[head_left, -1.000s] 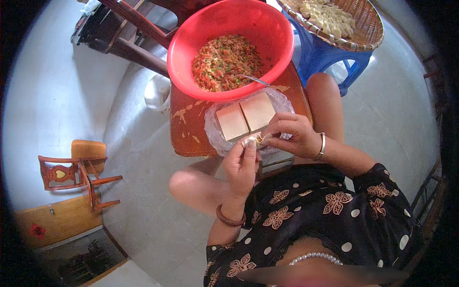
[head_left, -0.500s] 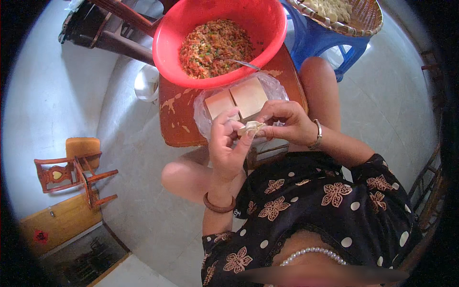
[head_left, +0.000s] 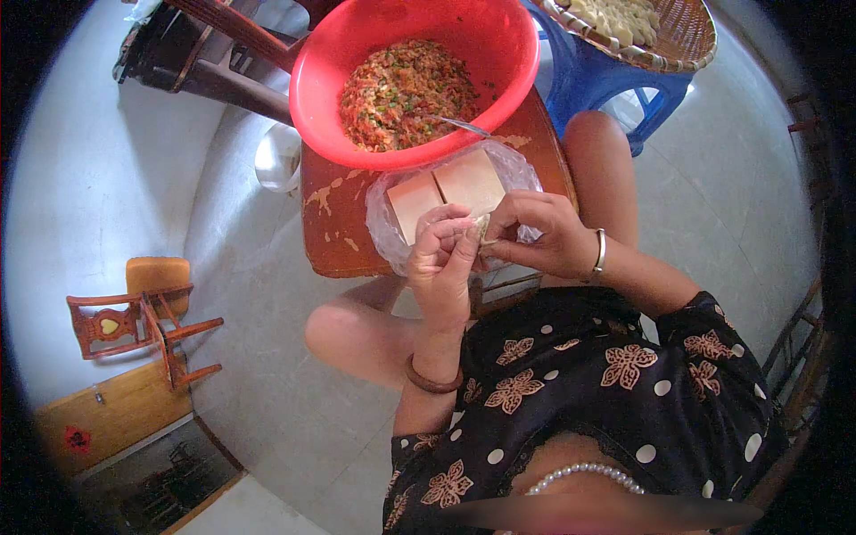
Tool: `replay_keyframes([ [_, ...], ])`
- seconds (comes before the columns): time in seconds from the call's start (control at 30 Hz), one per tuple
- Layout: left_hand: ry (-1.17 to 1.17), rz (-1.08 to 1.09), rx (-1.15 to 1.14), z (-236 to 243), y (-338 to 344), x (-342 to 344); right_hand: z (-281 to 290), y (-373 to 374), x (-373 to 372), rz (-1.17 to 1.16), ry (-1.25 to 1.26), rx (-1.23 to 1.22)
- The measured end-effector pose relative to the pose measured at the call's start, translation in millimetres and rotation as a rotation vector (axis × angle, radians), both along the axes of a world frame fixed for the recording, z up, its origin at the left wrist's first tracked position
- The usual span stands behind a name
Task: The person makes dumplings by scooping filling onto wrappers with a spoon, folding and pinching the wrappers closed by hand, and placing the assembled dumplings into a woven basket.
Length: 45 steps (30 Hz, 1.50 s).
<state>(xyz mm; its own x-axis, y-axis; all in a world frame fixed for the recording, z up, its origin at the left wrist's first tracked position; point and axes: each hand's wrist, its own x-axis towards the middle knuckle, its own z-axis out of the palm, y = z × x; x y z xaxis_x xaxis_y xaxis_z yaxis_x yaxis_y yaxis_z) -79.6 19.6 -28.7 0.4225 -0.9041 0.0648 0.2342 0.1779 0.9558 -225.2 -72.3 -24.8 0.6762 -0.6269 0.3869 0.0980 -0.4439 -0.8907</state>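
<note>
My left hand (head_left: 444, 251) and my right hand (head_left: 522, 230) meet in front of me, pinching a small folded dough piece (head_left: 481, 230) between their fingertips, partly hidden by them. Just beyond lie two stacks of pale square wrappers (head_left: 471, 174) on a crumpled clear plastic bag (head_left: 385, 227). Behind them a red plastic basin (head_left: 321, 111) holds chopped orange and green filling (head_left: 401, 85), with a metal utensil (head_left: 456, 123) resting in it. All stand on a worn wooden seat (head_left: 334, 241).
At the upper right, a woven tray (head_left: 682, 36) of pale dough pieces sits on a blue plastic stool (head_left: 655, 120). Dark wooden furniture (head_left: 223, 80) is at the upper left, a wooden chair (head_left: 102, 321) further left. My knees flank the seat.
Both hands have shifted and turned around the dough piece, which is now more enclosed by the fingers. The view has shifted slightly, raising the basin and seat in the picture since a second ago.
</note>
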Motion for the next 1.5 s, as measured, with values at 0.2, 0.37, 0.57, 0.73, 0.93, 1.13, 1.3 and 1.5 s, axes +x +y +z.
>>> replay_keyframes([
  [0.2, 0.114, -0.063, 0.031, 0, 13, -8, 0, 0, 0, 0.031, -0.026, 0.189],
  [0.37, 0.085, -0.066, -0.054, -3, 15, -14, -12, 1, -1, 0.019, -0.129, 0.439],
  [0.57, 0.005, 0.023, -0.119, -21, 10, -17, -10, -2, 0, 0.015, -0.174, 0.311],
  [0.73, 0.209, 0.041, -0.046, -12, 5, -22, -15, -6, -5, -0.097, -0.072, -0.392],
  [0.93, 0.265, -0.117, 0.146, -9, 12, -8, -4, -10, -11, -0.001, 0.077, -0.256],
  [1.13, 0.123, -0.238, 0.081, -8, 11, -9, 0, -7, -16, -0.041, 0.054, -0.156],
  [1.3, 0.307, -0.209, 0.035, 14, 3, -20, 6, -21, -21, -0.076, 0.014, -0.545],
  [1.5, 0.164, -0.16, 0.004, 23, -6, -20, 20, -30, -26, -0.061, 0.029, -0.441],
])
